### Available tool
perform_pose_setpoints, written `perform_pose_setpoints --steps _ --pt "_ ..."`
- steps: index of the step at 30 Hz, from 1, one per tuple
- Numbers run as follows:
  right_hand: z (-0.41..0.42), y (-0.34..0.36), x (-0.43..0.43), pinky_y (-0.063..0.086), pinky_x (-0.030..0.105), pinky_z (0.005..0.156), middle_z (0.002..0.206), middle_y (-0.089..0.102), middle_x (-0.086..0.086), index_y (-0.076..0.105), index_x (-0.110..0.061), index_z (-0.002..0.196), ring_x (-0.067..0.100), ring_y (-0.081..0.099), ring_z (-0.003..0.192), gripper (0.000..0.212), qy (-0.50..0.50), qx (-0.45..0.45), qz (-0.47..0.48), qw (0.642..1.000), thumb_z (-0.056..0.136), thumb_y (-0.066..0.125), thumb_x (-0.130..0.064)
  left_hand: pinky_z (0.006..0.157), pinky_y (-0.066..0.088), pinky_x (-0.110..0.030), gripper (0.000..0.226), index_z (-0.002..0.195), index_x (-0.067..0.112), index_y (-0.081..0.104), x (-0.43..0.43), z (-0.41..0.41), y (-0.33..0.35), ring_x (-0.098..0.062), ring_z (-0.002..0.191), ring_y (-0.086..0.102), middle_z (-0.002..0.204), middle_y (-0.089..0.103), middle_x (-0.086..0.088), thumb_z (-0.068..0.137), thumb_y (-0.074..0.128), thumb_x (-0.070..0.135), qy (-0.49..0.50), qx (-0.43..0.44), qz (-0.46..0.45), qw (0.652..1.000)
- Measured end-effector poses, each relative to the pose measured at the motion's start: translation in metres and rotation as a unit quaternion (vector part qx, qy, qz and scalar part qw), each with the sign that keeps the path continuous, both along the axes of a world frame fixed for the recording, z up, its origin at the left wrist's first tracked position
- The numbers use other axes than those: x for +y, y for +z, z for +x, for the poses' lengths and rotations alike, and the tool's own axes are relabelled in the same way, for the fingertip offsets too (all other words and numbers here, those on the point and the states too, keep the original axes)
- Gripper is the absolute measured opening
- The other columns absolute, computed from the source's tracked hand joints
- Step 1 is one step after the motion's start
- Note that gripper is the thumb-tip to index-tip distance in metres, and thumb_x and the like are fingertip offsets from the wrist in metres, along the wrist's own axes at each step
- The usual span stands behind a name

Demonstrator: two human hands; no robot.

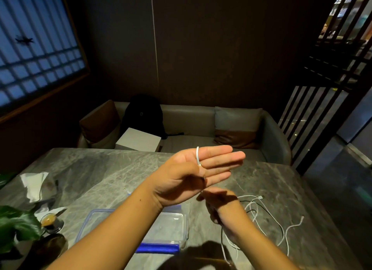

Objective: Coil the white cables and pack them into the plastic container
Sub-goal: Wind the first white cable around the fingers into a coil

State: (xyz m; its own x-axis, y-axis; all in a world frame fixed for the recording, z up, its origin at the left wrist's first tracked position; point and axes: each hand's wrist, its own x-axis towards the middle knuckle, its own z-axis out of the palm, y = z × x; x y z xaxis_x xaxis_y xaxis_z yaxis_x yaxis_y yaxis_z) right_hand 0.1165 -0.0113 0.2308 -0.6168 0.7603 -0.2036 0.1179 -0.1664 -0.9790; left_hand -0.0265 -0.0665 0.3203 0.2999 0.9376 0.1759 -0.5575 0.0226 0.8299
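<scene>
My left hand (201,169) is raised over the table, palm up and fingers straight. A white cable (197,156) loops over its edge, and the thumb pins the cable's end against the palm. Just below it, in shadow, my right hand (219,205) grips the same cable with curled fingers; the cable hangs down from there toward me. More loose white cable (281,221) lies tangled with a thin black cable on the table to the right. The clear plastic container (175,227) with blue trim sits open under my left forearm; nothing shows inside it.
On the grey marble table (112,169) lie a crumpled tissue (34,185), a small cup (49,221) and plant leaves (16,225) at the left. Beyond the table's far edge, a sofa holds a white box (138,139) and a black backpack (143,114).
</scene>
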Motion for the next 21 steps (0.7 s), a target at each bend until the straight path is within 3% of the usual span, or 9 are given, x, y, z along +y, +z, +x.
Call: perform_pose_setpoints --steps 4,8,11,17,21 --pt "0.028 0.009 -0.016 0.028 0.015 0.046 0.049 0.042 -0.009 0.077 -0.011 0.079 0.003 0.034 0.045 0.028 0.129 -0.056 0.106 0.984 0.098 0.056 -0.014 0.117 0.029 -0.045 0.061 0.145 -0.005 0.036 0.009 -0.010 -0.013 -0.036 0.141 0.040 0.149 0.043 -0.023 0.087 0.025 -0.019 0.049 -0.006 -0.026 0.998" --pt "0.045 0.032 -0.024 0.029 0.008 0.048 0.046 0.048 -0.013 0.074 -0.001 0.080 -0.001 0.041 0.043 0.026 0.160 -0.043 0.135 0.977 0.098 0.056 -0.010 0.117 0.029 -0.045 0.061 0.145 -0.005 0.036 0.013 -0.017 -0.028 -0.035 0.139 0.042 0.147 0.045 -0.023 0.086 0.027 -0.018 0.071 -0.007 -0.068 0.995" --pt "0.056 0.053 -0.019 0.031 0.005 0.047 0.045 0.053 -0.015 0.070 0.000 0.078 -0.004 0.043 0.042 0.022 0.166 -0.012 0.134 0.977 0.096 0.058 -0.004 0.118 0.025 -0.047 0.061 0.145 -0.007 0.034 0.011 -0.020 -0.038 -0.038 0.141 0.038 0.149 0.041 -0.026 0.085 0.027 -0.017 0.036 -0.004 -0.096 0.995" --pt "0.072 0.087 0.004 0.032 0.007 0.046 0.054 0.053 -0.008 0.073 -0.006 0.075 -0.002 0.041 0.046 0.014 0.157 0.017 0.146 0.977 0.081 0.069 -0.018 0.118 0.027 -0.047 0.061 0.145 -0.008 0.035 0.008 -0.021 -0.044 -0.039 0.141 0.037 0.149 0.040 -0.028 0.085 0.028 -0.017 -0.020 0.011 -0.113 0.993" --pt "0.083 0.099 0.026 0.029 0.014 0.039 0.048 0.045 0.003 0.070 -0.010 0.067 0.011 0.036 0.039 0.020 0.117 0.043 0.123 0.985 0.067 0.076 -0.029 0.118 0.029 -0.046 0.059 0.145 -0.008 0.036 0.009 -0.025 -0.040 -0.040 0.141 0.037 0.149 0.040 -0.028 0.087 0.026 -0.018 -0.026 0.013 -0.116 0.993"
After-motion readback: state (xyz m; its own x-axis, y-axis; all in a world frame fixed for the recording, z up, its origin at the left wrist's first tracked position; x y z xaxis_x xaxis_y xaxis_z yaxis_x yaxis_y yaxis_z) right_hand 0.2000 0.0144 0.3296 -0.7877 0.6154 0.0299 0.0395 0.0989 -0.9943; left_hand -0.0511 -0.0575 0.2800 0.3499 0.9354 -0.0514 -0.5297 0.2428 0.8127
